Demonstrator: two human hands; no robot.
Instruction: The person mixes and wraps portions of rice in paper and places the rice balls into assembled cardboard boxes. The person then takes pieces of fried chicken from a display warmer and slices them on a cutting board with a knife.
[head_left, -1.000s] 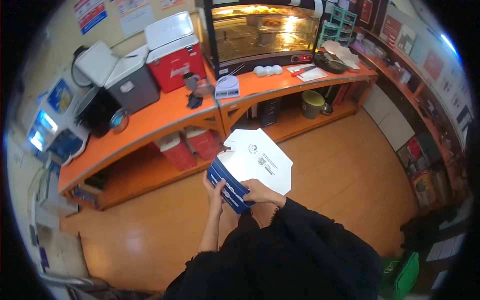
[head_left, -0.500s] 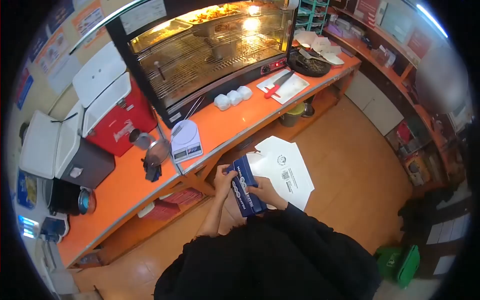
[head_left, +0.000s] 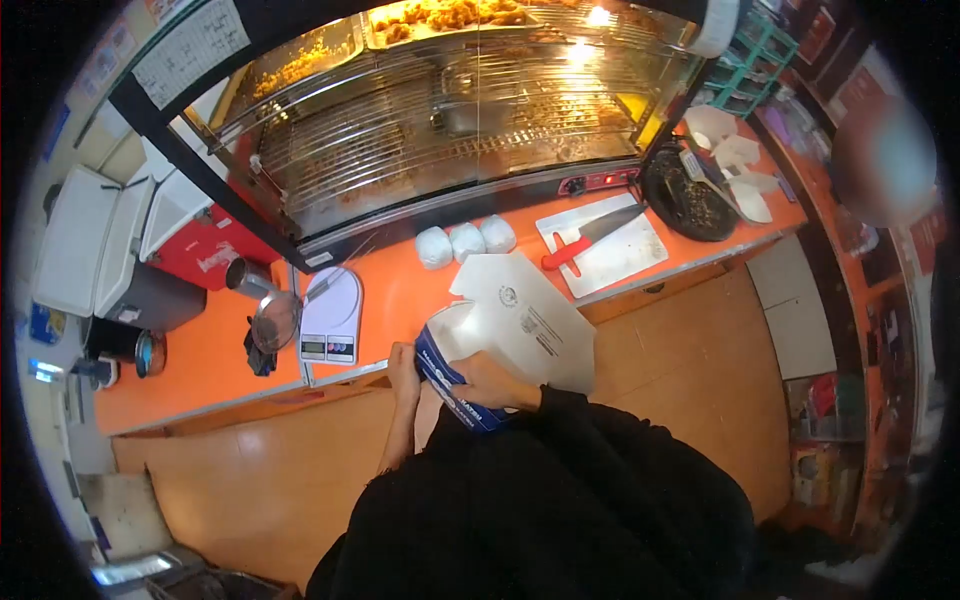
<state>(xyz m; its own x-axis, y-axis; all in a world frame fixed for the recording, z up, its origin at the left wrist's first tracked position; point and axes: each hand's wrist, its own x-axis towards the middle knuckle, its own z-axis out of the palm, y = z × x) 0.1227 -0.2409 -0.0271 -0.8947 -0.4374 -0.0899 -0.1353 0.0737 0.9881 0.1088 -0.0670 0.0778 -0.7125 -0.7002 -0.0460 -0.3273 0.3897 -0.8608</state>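
A blue and white cardboard box [head_left: 545, 318] is in front of my body, its large white flap spread out to the right, with printing on it. My left hand [head_left: 403, 378] grips the box's blue left side. My right hand [head_left: 492, 382] is closed at the box's near edge, partly over the opening. Just beyond the box, three white wrapped balls [head_left: 467, 241] sit in a row on the orange counter [head_left: 392, 285]. To the left lies a white kitchen scale [head_left: 331, 312].
A lit glass warming cabinet [head_left: 420, 140] with fried food stands behind the counter. A red-handled knife [head_left: 595, 237] rests on a white cutting board [head_left: 640, 252], beside a black pan [head_left: 685, 195]. A strainer [head_left: 276, 320] and cooler boxes [head_left: 150, 270] are at the left.
The view has moved closer to the counter and cabinet. My right hand has shifted from the printed blue side to the box's opening, and the box is tilted differently.
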